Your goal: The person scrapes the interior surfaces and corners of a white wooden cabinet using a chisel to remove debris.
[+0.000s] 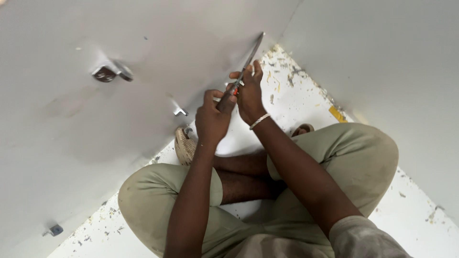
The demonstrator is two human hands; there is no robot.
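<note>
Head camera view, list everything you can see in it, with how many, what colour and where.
tool: one, long grey metal shaft with a dark handle and a red band, held in both hands, tip against the wall corner
metal brackets: three, silvery, fixed on the left wall; one upper left, one small by the hands, one low left
walls: two, white, meeting in a corner ahead
floor: white, strewn with flecks and chips
yellow scrap: one, on the floor by the right wall
sandals: two, tan, on the feet
bracelet: one, silvery, right wrist
trousers: olive, legs crossed
left hand: grips the handle
right hand: steadies the shaft
</note>
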